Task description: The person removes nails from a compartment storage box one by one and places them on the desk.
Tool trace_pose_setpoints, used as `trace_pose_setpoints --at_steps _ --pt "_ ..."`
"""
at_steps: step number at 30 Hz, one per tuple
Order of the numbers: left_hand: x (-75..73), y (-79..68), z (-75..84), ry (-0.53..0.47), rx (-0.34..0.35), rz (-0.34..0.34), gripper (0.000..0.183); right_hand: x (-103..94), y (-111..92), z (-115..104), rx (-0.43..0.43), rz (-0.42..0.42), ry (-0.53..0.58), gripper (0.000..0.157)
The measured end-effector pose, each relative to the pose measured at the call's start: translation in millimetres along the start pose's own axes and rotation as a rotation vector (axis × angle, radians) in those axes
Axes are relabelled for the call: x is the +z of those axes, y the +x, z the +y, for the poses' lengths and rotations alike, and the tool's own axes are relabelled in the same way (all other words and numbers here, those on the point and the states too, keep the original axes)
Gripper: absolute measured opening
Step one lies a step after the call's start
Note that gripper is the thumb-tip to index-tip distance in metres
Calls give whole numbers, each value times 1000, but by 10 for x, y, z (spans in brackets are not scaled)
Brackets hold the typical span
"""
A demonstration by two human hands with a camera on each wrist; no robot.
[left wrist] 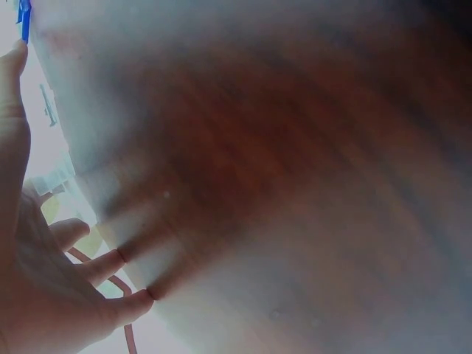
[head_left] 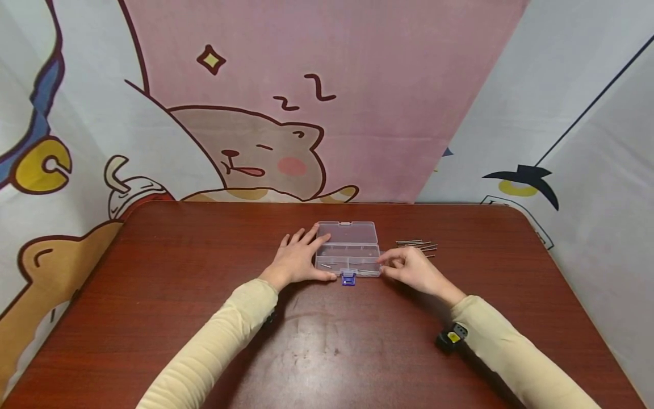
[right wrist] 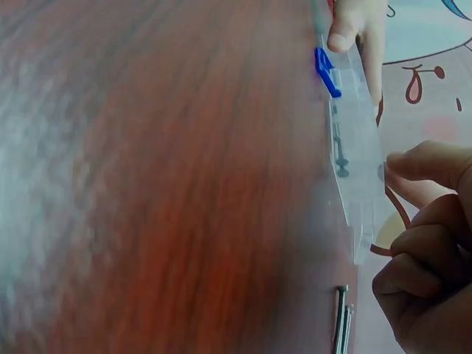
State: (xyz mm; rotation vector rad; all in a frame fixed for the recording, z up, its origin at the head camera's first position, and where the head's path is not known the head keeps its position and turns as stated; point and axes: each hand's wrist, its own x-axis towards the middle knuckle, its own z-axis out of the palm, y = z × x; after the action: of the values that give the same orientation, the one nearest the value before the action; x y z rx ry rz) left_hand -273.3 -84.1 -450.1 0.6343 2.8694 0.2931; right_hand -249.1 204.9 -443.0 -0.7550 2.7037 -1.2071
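A clear plastic box (head_left: 348,251) with a blue latch (head_left: 348,279) stands on the table, lid raised at the back. Thin metal nails (head_left: 365,271) lie in its front compartments. My left hand (head_left: 298,258) rests against the box's left side, thumb along the front edge, fingers spread. At the right end, my right hand (head_left: 409,270) has its thumb and index finger at the rim, other fingers curled. Whether a nail is between these fingertips is too small to tell. In the right wrist view, nails (right wrist: 340,144) show through the box wall near that hand.
Several loose nails (head_left: 418,245) lie in a small pile right of the box, behind my right hand. The brown table (head_left: 322,341) meets a printed cloth (head_left: 388,113) at its back edge. Dark wrist devices, such as the right one (head_left: 452,337), sit below my sleeves.
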Motion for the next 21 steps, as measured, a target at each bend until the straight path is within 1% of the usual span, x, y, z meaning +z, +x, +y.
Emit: trace_pose_setpoints --at_steps 10,14,19,21 --pt "26 -8 0 -3 -2 12 103 132 52 -25 -30 -116 -33 24" --pt "30 -7 3 5 -4 13 103 103 48 -22 -53 -151 -48 26" --pt "10 0 13 12 -5 9 104 38 55 -53 -102 -190 -96 21" --pt "2 4 16 15 -7 3 104 32 65 -60 -104 -199 -94 19"
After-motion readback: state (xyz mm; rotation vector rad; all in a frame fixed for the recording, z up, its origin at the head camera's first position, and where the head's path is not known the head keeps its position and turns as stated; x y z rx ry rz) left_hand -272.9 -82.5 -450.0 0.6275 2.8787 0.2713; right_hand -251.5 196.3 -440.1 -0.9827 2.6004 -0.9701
